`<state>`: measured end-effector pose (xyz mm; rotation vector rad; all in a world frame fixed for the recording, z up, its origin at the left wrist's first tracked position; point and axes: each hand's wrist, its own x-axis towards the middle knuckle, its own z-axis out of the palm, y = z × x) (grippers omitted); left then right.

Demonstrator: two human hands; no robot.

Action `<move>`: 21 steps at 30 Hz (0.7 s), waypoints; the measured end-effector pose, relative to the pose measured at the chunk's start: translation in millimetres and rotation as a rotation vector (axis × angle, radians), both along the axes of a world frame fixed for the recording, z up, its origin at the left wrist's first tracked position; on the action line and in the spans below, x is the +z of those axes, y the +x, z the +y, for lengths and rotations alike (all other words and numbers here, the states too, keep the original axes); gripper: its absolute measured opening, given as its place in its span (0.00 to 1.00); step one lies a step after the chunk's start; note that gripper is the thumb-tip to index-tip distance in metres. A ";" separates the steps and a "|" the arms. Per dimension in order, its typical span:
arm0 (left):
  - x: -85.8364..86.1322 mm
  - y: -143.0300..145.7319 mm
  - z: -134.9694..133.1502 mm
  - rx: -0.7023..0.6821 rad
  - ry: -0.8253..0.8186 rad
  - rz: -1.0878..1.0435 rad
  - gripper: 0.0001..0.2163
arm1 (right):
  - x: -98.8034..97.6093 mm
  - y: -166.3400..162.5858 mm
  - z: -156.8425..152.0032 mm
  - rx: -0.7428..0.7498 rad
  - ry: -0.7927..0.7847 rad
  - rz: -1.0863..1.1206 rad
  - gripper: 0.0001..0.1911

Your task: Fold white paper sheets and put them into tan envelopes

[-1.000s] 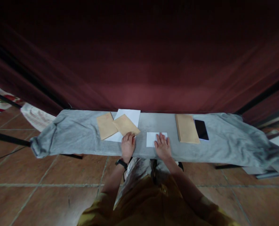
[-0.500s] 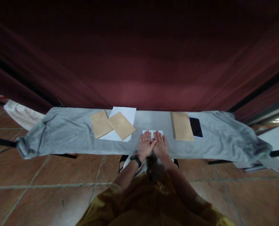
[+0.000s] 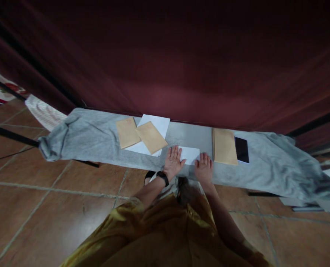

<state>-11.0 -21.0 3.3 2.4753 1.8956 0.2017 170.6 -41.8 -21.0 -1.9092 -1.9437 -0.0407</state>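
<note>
A small folded white paper (image 3: 190,154) lies on the grey cloth (image 3: 98,139) that covers a long narrow table. My left hand (image 3: 174,162) lies flat on the paper's left end with the fingers spread; a black watch is on that wrist. Just off the paper's right corner, my right hand (image 3: 203,169) rests flat on the cloth, fingers stretched out. Neither hand holds anything.
Two brown envelopes (image 3: 142,135) lie on a white sheet (image 3: 157,124) to the left. A stack of brown envelopes (image 3: 224,146) and a black phone (image 3: 242,150) lie to the right. A dark red curtain hangs behind the table. The floor is brown tile.
My left hand came from the envelopes onto the white paper. Both hands pressed together on it, then slid apart, the right one moving off to the right.
</note>
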 end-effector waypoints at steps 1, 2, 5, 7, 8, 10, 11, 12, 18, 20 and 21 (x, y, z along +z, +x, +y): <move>0.9 1.1 -0.4 -0.006 -0.003 0.008 0.32 | 0.9 -1.4 1.4 0.011 0.001 0.006 0.29; 2.0 2.2 -0.8 -0.013 -0.011 0.018 0.32 | 1.9 -3.9 3.5 0.040 0.001 0.014 0.29; 6.2 4.9 -1.4 -0.024 -0.038 0.046 0.30 | 5.6 -14.7 11.6 0.191 -0.023 0.031 0.28; 9.1 6.1 -1.7 -0.030 -0.047 0.061 0.30 | 7.3 -21.5 16.9 0.273 -0.059 0.028 0.28; 10.3 6.3 -1.7 -0.032 -0.048 0.065 0.30 | 7.8 -24.0 19.0 0.289 -0.076 0.019 0.28; 12.0 6.4 -1.8 -0.039 -0.046 0.065 0.29 | 7.8 -27.2 21.7 0.274 -0.098 -0.010 0.28; 12.4 6.2 -1.8 -0.044 -0.044 0.063 0.29 | 7.4 -28.0 22.3 0.252 -0.101 -0.028 0.28; 12.5 5.9 -1.8 -0.049 -0.043 0.060 0.29 | 6.7 -28.4 22.4 0.229 -0.098 -0.046 0.28; 8.8 2.7 -1.0 -0.057 -0.034 0.047 0.30 | 1.2 -25.8 20.3 0.139 -0.035 -0.091 0.29; 6.9 0.3 -1.3 -0.056 -0.031 0.027 0.30 | 0.0 -22.5 19.3 0.116 -0.020 -0.086 0.29; 6.0 -1.2 -1.6 -0.052 -0.030 0.014 0.30 | -0.3 -20.5 18.8 0.107 -0.016 -0.081 0.30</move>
